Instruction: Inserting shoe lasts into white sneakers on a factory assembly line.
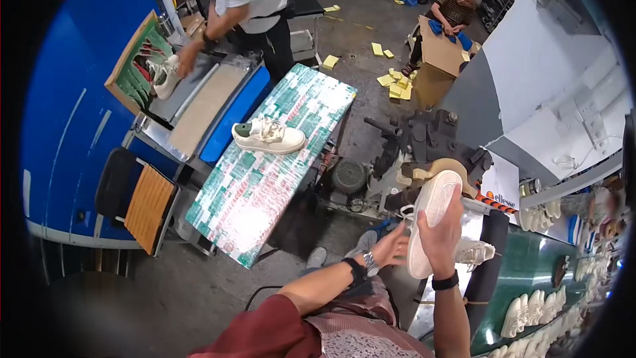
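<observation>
My right hand (442, 235) grips a white sneaker (432, 215), its pale sole turned up toward me and its toe pointing at the machine. The sneaker is held against or just in front of a tan curved part (450, 164) of a dark metal machine (434, 134); whether they touch is hidden. My left hand (391, 246) is beside the heel half of the sneaker, fingers partly spread and holding nothing I can see. Another white sneaker (476, 253) lies to the right, behind my right wrist. On the patterned green-and-white table (255, 189) sits a cream sneaker (268, 136) with laces.
A co-worker (248, 0) stands at the far left, reaching near a shoe (164, 78) by a conveyor (212, 103). Another person (457, 10) sits behind a cardboard box (434, 59). Yellow pads (397, 85) lie on the floor. Pale shoes (530, 308) line the green surface (510, 272) at right.
</observation>
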`<action>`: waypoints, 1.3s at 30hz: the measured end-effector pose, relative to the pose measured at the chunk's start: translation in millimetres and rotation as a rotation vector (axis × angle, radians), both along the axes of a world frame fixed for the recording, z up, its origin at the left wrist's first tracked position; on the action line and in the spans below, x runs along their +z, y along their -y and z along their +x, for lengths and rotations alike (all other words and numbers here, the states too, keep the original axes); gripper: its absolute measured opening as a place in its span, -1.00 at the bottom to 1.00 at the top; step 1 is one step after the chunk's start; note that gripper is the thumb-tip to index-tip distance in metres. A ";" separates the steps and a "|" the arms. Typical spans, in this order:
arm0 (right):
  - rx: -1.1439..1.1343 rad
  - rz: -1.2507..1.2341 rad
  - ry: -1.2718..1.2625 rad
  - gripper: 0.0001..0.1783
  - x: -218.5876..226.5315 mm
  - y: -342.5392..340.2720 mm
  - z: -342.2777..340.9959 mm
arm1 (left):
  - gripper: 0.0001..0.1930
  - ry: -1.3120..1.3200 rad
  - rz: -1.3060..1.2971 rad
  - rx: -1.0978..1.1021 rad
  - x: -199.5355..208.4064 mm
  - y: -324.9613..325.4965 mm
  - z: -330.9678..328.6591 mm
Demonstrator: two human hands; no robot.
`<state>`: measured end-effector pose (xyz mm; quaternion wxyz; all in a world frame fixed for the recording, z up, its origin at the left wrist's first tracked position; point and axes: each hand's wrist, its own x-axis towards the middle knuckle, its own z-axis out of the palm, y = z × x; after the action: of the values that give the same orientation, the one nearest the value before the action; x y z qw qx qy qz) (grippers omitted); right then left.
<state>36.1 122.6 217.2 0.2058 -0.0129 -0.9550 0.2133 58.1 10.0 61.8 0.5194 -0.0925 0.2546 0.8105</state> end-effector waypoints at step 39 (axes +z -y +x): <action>-1.505 -0.410 -0.159 -0.06 -181.6 -223.1 445.1 | -0.30 -1.936 -0.953 -0.818 -15.5 -336.7 41.0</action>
<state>481.2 345.7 35.6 0.3562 -0.6792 -0.6134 0.1886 99.2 346.7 46.4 0.2428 0.4707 0.8374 0.1350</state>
